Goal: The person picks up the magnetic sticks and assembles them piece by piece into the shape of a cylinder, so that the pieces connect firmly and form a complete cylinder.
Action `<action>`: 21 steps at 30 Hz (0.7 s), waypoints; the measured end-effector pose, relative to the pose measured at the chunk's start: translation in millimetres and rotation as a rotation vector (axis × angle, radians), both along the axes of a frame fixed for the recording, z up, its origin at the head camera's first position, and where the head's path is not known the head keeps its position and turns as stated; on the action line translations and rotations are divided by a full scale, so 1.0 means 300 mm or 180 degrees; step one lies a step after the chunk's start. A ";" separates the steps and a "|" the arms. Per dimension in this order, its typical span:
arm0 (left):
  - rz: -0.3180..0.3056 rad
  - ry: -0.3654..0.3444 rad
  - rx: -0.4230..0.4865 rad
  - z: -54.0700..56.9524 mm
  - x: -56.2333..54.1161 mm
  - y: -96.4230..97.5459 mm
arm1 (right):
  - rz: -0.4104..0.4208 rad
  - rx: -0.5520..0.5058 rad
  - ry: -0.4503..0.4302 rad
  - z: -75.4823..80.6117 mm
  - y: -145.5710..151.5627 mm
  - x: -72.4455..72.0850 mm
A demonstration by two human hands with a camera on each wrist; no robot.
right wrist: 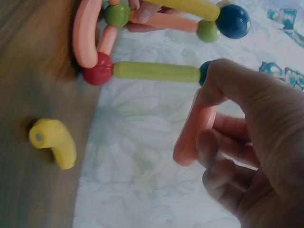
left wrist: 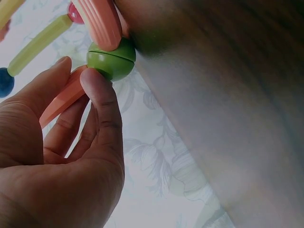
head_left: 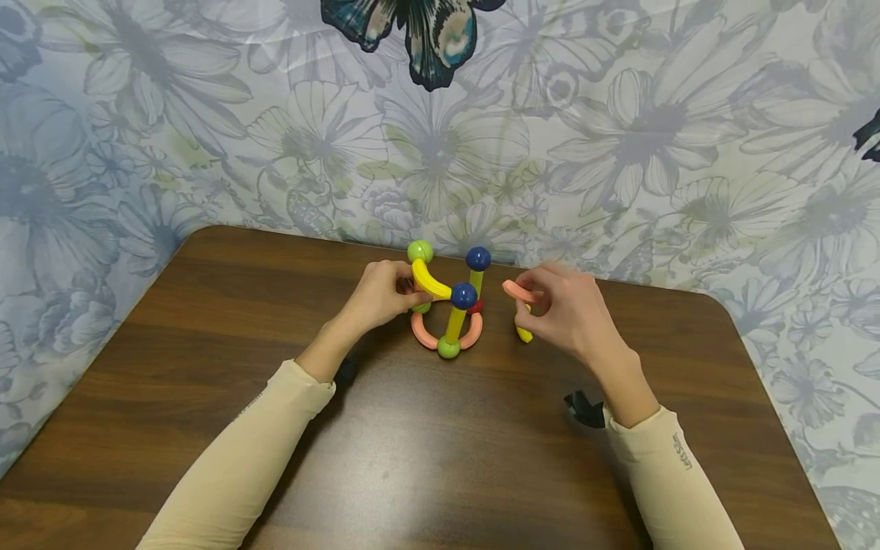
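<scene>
A frame of magnetic rods and balls stands on the table, with curved pink sticks (head_left: 423, 334) at its base. Yellow-green rods (head_left: 455, 326) rise to blue balls (head_left: 464, 296). At the top, a curved yellow stick (head_left: 430, 281) links the front blue ball and a green ball (head_left: 420, 250). On the frame's left side, my left hand (head_left: 381, 296) pinches an upright pink rod (left wrist: 66, 97) just above a lower green ball (left wrist: 111, 61). My right hand (head_left: 569, 309) holds a loose pink stick (right wrist: 192, 135) in the air, right of the frame and apart from it.
A short curved yellow stick (head_left: 524, 334) lies on the brown wooden table (head_left: 385, 458) beneath my right hand. Behind the table's far edge is a floral wall covering (head_left: 440, 153). Dark straps (head_left: 584, 409) hang by the wrists.
</scene>
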State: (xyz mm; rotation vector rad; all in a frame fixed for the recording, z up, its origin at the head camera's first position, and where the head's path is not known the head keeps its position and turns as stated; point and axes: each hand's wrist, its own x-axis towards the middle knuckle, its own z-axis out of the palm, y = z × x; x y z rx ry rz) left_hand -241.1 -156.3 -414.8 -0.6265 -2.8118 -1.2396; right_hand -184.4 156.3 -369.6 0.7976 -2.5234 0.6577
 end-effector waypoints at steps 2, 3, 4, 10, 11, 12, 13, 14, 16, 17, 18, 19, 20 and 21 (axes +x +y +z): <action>-0.0002 0.0005 -0.0003 -0.001 0.000 0.000 | 0.0176 -0.0044 0.0105 0.011 -0.011 0.004; -0.0001 0.0007 -0.0002 -0.001 0.001 0.000 | 0.0256 -0.0049 0.0160 0.017 -0.018 0.004; -0.0002 0.0006 0.0001 -0.002 0.001 0.000 | 0.0334 -0.0049 0.0207 0.022 -0.024 0.004; -0.0007 -0.0012 -0.0001 -0.002 0.002 -0.001 | 0.0532 0.0046 0.0468 0.028 -0.054 0.004; -0.0010 -0.0011 0.0000 -0.002 0.002 -0.001 | 0.0528 0.0073 0.0515 0.028 -0.057 0.006; -0.0013 -0.0009 0.0002 -0.001 0.002 -0.001 | 0.0524 0.0099 0.0551 0.029 -0.060 0.007; -0.0017 -0.0008 0.0005 0.000 0.001 -0.001 | 0.0515 0.0144 0.0591 0.030 -0.063 0.009; -0.0020 -0.0003 0.0005 -0.001 0.000 -0.001 | 0.0514 0.0183 0.0620 0.031 -0.065 0.011; -0.0018 -0.0011 0.0001 -0.002 0.000 -0.002 | 0.0521 0.0254 0.0650 0.031 -0.068 0.013; -0.0020 -0.0009 -0.0003 -0.003 -0.001 -0.002 | 0.0530 0.0281 0.0658 0.030 -0.069 0.013; -0.0017 -0.0009 -0.0007 -0.004 -0.002 -0.002 | 0.0540 0.0294 0.0654 0.029 -0.070 0.013; -0.0013 -0.0010 -0.0008 -0.005 -0.002 -0.002 | 0.0545 0.0304 0.0656 0.028 -0.071 0.014; -0.0016 -0.0016 -0.0004 -0.006 -0.002 -0.001 | 0.0554 0.0295 0.0649 0.026 -0.071 0.014; -0.0025 -0.0030 0.0001 -0.006 -0.003 0.000 | 0.0560 0.0286 0.0647 0.025 -0.072 0.015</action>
